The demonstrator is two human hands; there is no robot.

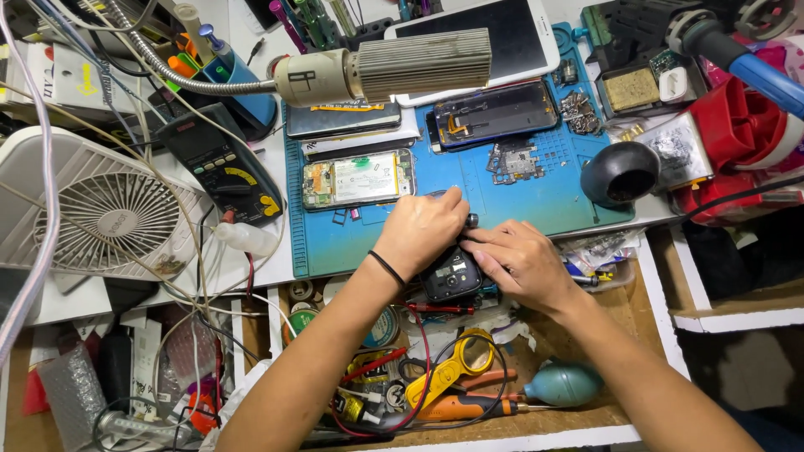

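Just below the middle of the frame, both hands close around a small black device [452, 274] held at the near edge of the blue work mat [536, 209]. The left hand [425, 230], a dark band on its wrist, curls over the top of it with fingers bent tight; the right hand [521, 261] grips its right side, thumb and fingers pressed to the casing. By the look of it, the person is working the housing between the fingers, a step that calls for a steady grip and careful pressure along the edge.

On the mat, left of centre, lies an opened phone [358, 180] with its battery showing, and another stripped phone frame [494, 113] sits higher up. A lamp on a gooseneck [381, 74] hangs over the upper middle. A white fan [105, 213] stands at the left, a multimeter [222, 163] beside it. The open drawer at the bottom holds yellow-handled cutters [448, 372] and a teal blower bulb [563, 383] among tangled leads.
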